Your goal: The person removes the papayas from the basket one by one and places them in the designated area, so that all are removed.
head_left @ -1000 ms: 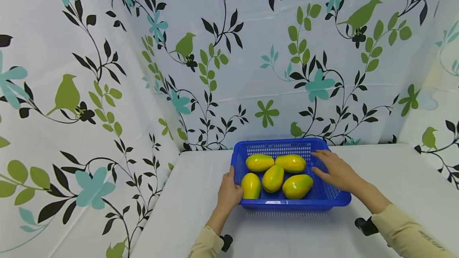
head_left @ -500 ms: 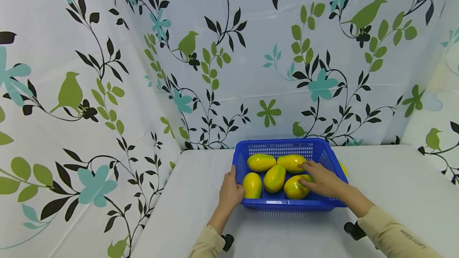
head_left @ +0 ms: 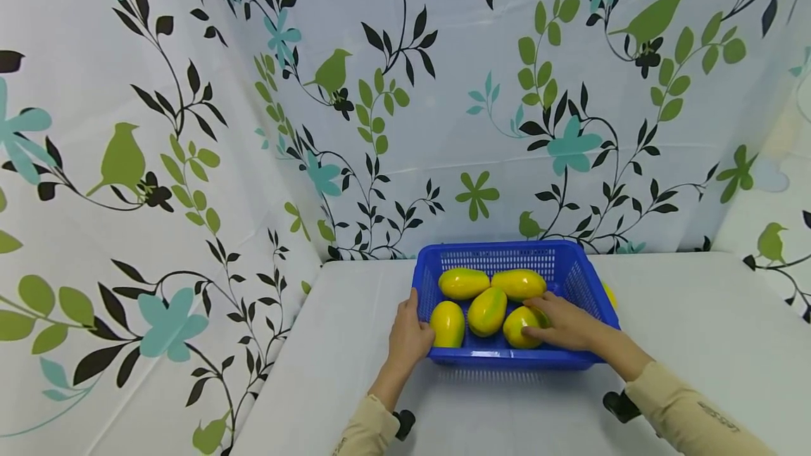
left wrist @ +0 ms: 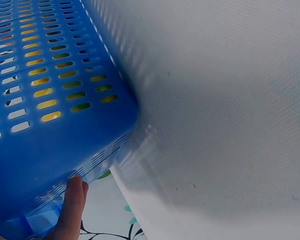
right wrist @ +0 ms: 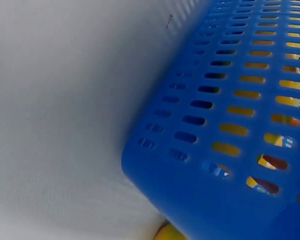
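A blue plastic basket (head_left: 507,356) with slotted walls stands on the white table, holding several yellow mangoes with greenish patches. My left hand (head_left: 407,335) grips the basket's left side, thumb over the rim; a finger (left wrist: 72,205) shows against the wall in the left wrist view. Inside the basket my right hand (head_left: 567,322) reaches over the front-right mango (head_left: 521,321), thumb and fingers around its right part. Nearby lie the middle mango (head_left: 486,312), the front-left mango (head_left: 447,324) and two at the back. In the right wrist view the basket wall (right wrist: 200,120) hides the right hand.
Another yellow fruit (head_left: 610,295) peeks out behind the basket's right side, on the table (head_left: 684,301). A patterned sheet (head_left: 393,125) with leaves and birds hangs behind the table and along its left side.
My right hand has moved left from the basket's right side, down onto the front-right mango. The left hand has kept its hold on the basket. The yellow fruit beyond the right wall has come into sight.
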Motion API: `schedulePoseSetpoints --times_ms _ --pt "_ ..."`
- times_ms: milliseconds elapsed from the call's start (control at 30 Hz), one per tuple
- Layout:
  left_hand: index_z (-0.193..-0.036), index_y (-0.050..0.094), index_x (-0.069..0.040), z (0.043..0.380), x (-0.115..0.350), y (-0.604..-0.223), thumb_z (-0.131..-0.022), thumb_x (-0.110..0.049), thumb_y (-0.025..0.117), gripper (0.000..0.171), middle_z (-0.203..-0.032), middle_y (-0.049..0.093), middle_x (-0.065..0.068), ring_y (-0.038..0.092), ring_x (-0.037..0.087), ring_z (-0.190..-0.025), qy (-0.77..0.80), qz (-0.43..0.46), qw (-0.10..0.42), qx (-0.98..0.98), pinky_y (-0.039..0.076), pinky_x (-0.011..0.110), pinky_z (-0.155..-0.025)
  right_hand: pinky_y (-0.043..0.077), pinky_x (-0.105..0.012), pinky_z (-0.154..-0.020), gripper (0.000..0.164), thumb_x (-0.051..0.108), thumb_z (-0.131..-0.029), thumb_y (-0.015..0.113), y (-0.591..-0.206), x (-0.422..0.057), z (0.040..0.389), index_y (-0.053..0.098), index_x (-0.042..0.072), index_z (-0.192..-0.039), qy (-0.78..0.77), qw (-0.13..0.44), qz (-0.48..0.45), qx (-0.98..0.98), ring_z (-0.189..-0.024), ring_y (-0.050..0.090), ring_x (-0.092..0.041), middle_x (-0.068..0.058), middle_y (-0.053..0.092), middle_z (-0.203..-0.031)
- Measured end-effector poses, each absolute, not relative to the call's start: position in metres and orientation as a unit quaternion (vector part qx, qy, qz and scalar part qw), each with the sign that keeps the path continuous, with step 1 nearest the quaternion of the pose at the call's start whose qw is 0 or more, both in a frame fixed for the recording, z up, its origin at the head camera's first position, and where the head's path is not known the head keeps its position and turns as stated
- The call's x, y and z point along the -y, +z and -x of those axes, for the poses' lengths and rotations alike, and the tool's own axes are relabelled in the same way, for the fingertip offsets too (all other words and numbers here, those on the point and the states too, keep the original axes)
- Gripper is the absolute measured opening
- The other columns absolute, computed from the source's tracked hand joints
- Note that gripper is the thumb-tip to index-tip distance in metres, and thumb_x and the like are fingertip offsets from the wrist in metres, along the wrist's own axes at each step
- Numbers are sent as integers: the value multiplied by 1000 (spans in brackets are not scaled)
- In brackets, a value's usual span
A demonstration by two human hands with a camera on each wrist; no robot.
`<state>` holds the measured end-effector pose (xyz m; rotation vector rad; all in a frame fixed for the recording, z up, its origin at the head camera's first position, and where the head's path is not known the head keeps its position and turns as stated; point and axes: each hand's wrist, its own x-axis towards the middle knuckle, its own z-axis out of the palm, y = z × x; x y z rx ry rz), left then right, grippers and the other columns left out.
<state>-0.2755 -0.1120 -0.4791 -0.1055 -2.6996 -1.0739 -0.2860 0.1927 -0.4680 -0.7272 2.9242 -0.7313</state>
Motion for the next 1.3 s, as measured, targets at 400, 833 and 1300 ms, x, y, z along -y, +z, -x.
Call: schedulePoseSetpoints --times_ms 400,833,1300 --pt "-149 33 7 275 109 -479 -80 4 54 73 -136 47 32 54 44 -120 -365 37 112 924 43 56 -101 37 -65 -101 81 51 -88 67 -473 -185 286 44 -4 -143 -265 52 219 -938 -123 48 -44 -28 43 -144" --pt "-149 33 7 275 109 -478 -81 2 53 71 -136 47 31 54 43 -119 -358 35 109 927 44 56 -100 35 -65 -103 85 50 -85 70 -479 -180 292 44 -5 -143 -265 42 224 -937 -125 45 -46 -29 42 -143" --pt "-149 34 7 275 111 -477 -81 2 53 71 -136 48 30 55 43 -119 -355 31 117 927 44 56 -100 40 -62 -101 76 47 -86 71 -478 -179 297 49 -3 -139 -270 15 237 -933 -118 51 -39 -25 50 -136"
